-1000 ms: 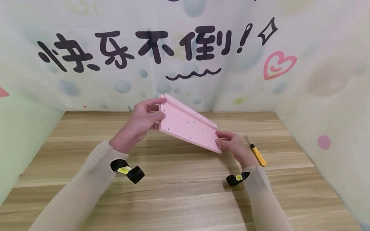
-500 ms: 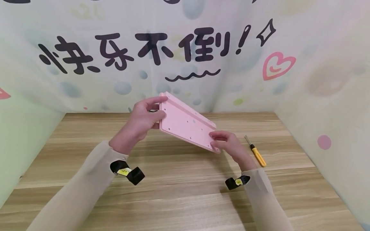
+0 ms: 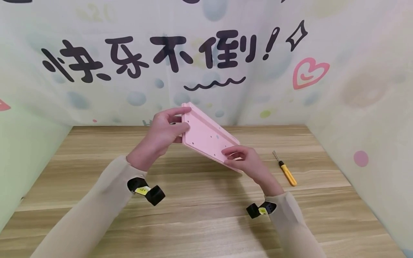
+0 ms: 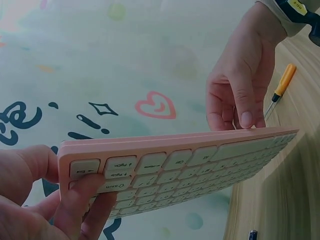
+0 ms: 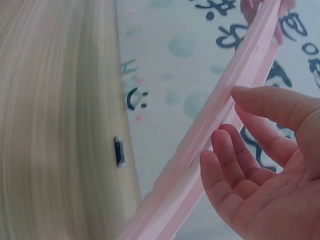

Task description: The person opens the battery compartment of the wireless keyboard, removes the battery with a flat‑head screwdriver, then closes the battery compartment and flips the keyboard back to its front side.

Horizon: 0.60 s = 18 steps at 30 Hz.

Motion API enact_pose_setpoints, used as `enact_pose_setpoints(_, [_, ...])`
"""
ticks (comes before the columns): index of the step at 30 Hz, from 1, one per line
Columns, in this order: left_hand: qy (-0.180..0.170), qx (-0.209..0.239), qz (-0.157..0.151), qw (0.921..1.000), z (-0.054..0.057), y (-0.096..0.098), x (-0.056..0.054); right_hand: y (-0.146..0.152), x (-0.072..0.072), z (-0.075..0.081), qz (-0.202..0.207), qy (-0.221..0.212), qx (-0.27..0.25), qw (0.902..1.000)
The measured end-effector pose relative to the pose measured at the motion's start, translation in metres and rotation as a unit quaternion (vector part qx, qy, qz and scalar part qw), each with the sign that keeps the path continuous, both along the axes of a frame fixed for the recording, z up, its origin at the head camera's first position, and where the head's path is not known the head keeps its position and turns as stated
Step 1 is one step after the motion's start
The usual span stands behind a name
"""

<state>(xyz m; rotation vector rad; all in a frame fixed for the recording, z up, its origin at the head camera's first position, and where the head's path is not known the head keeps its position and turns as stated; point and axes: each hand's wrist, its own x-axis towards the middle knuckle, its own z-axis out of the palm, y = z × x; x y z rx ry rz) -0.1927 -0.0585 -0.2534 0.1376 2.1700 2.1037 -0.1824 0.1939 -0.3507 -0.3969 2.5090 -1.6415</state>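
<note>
A pink keyboard [image 3: 206, 138] is held up at a slant in the head view, its pale screw-dotted back towards me and its right end lower. Its white keys [image 4: 150, 167] show in the left wrist view. My left hand [image 3: 162, 130] grips the left end, thumb on the back and fingers on the key side. Against the back, nearer the right end, the fingertips of my right hand [image 3: 246, 163] touch the casing. In the right wrist view that hand [image 5: 270, 150] has its fingers loosely bent, with none wrapped round the keyboard.
A screwdriver [image 3: 287, 173] with a yellow and black handle lies on the wooden table [image 3: 193, 222] to the right. A small dark battery-like cylinder [image 5: 119, 151] lies near the table's far edge. Printed cloth [image 3: 274, 93] hangs behind and at both sides.
My right hand has slid left along the back of the keyboard, away from its right end. My left hand keeps its grip and has shifted slightly right with the keyboard.
</note>
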Motion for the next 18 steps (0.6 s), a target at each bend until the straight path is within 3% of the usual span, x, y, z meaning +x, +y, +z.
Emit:
enact_pose_setpoints(9, [-0.003,0.010,0.000,0.9999,0.004,0.004,0.001,-0.015,0.007,0.009,0.004,0.027,0.003,0.9996])
enact_pose_setpoints(18, [-0.014,0.015,0.003,0.9998,0.005,0.011,-0.002,-0.028,0.009,0.017,-0.015,0.114,0.040,0.9926])
